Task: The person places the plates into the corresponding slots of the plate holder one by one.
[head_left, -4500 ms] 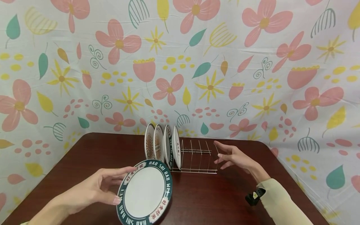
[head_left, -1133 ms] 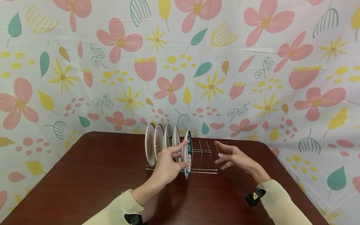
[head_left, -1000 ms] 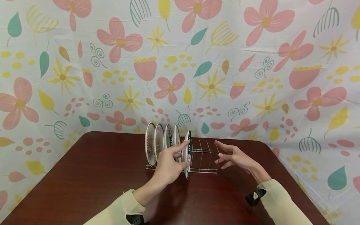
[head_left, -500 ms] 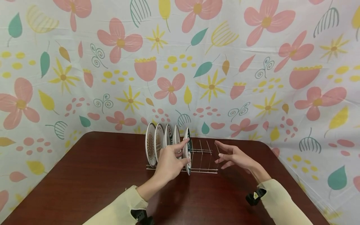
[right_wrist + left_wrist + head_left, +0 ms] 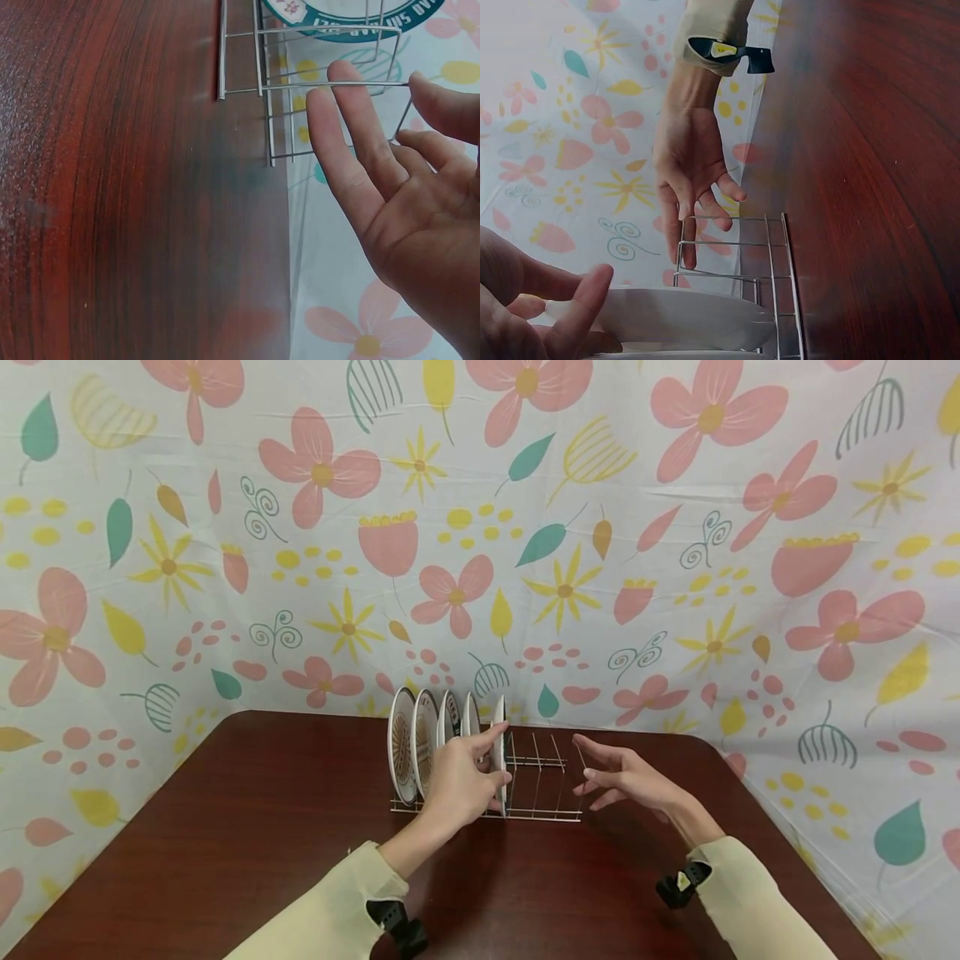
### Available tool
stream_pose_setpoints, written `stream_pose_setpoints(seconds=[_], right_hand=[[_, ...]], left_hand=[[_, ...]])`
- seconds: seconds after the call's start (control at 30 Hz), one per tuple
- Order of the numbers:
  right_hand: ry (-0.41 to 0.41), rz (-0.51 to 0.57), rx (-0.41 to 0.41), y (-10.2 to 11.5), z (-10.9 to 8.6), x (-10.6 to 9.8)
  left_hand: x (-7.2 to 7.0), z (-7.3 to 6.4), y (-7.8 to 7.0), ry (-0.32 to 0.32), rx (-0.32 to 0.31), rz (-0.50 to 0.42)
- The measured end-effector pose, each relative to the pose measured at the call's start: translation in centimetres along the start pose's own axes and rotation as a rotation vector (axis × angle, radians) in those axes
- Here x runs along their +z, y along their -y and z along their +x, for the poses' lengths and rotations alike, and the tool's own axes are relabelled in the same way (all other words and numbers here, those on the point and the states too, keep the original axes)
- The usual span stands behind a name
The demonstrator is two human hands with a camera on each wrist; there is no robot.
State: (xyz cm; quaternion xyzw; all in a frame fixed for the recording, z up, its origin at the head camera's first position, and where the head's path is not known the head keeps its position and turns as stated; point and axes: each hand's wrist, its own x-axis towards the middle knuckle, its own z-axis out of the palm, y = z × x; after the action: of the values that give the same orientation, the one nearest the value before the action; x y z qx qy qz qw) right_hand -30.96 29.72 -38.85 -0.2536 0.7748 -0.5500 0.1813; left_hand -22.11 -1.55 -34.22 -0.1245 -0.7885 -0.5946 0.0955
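My left hand (image 5: 459, 777) grips a round plate (image 5: 501, 713) by its edge, thumb on the near side. The plate stands upright in the wire dish rack (image 5: 546, 813), its lower edge down between the wires. Its white underside shows in the left wrist view, and its green lettered rim (image 5: 352, 31) in the right wrist view. My right hand (image 5: 628, 779) holds the rack's right end wire between thumb and a fingertip, other fingers spread.
Left of the held plate several more plates stand upright in the rack, among them two brown-patterned plates (image 5: 402, 747). The rack sits near the back of a dark red wooden table (image 5: 247, 843). Behind hangs a flower-print cloth (image 5: 480, 527).
My left hand has carried the plate from the front left, turned it upright and lowered it into the rack. Lately it straightens and slides slightly back. My right hand has kept its place.
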Motion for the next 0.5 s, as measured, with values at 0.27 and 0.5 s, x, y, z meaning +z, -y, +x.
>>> stream_pose_setpoints(seconds=[0.27,0.5], right_hand=[[0.0,-0.003,0.001,-0.05,0.07,0.02],[-0.003,-0.007,0.006,-0.06,0.07,0.05]], left_hand=[[0.17,0.23,0.22,-0.009,0.066,0.096],[0.14,0.38,0.53,-0.027,0.098,0.103]])
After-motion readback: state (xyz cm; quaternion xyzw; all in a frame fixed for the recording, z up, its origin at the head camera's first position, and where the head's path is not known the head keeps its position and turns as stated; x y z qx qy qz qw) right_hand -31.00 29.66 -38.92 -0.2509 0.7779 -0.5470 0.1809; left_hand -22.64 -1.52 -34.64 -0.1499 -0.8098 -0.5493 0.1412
